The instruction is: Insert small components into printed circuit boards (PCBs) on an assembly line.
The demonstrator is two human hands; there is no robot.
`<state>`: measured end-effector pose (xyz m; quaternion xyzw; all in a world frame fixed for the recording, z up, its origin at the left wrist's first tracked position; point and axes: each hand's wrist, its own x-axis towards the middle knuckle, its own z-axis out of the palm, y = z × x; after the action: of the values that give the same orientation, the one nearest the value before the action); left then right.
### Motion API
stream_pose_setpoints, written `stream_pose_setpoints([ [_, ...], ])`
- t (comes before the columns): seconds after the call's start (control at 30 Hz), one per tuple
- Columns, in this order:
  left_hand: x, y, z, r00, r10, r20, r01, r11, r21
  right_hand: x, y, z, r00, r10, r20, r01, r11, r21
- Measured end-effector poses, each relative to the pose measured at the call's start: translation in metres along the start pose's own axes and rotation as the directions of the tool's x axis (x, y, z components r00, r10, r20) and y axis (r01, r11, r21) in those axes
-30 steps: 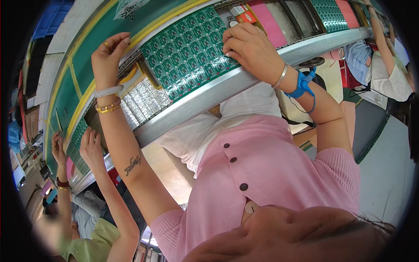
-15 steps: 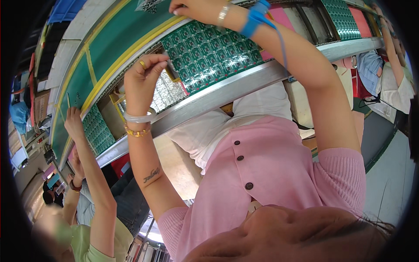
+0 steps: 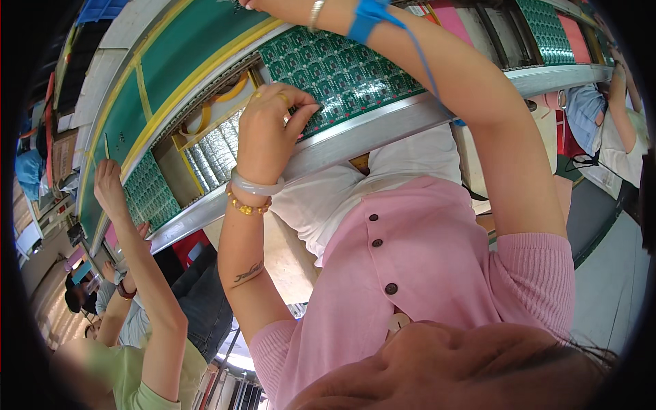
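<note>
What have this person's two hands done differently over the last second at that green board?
The left hand slid rightward onto the green circuit board, fingertips now at its near edge. The right hand, earlier flat on the board, reached beyond it, almost out of view. The board stayed on its metal rail.

Green circuit board panel (image 3: 335,72) looks matt with shiny little pads, sitting on a dull brushed-metal rail (image 3: 383,126). Wrist strap (image 3: 365,15) is blue woven cloth.

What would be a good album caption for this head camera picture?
At a conveyor line, the left hand touches a green circuit board panel while the right arm reaches beyond it.
</note>
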<state>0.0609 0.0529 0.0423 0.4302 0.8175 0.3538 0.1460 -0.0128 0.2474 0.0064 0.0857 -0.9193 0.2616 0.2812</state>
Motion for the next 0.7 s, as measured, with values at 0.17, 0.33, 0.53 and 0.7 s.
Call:
stream_pose_setpoints([
  [0.17,0.014,0.008,0.013,0.977,0.208,0.038,-0.21,0.938,0.277,-0.037,-0.008,-0.06,0.998,-0.035,0.056,0.025,0.986,0.164],
  [0.33,0.018,0.012,0.02,0.972,0.206,0.11,-0.233,0.894,0.383,-0.07,-0.008,-0.094,0.961,0.243,0.133,-0.276,0.884,0.378],
  [0.53,0.017,0.014,0.02,0.973,0.194,0.124,-0.228,0.88,0.416,-0.083,0.003,-0.09,0.981,0.191,0.03,-0.192,0.948,0.254],
  [0.7,0.016,0.016,0.02,0.974,0.178,0.137,-0.221,0.871,0.44,-0.083,0.001,-0.092,0.99,0.138,0.022,-0.14,0.963,0.23],
])
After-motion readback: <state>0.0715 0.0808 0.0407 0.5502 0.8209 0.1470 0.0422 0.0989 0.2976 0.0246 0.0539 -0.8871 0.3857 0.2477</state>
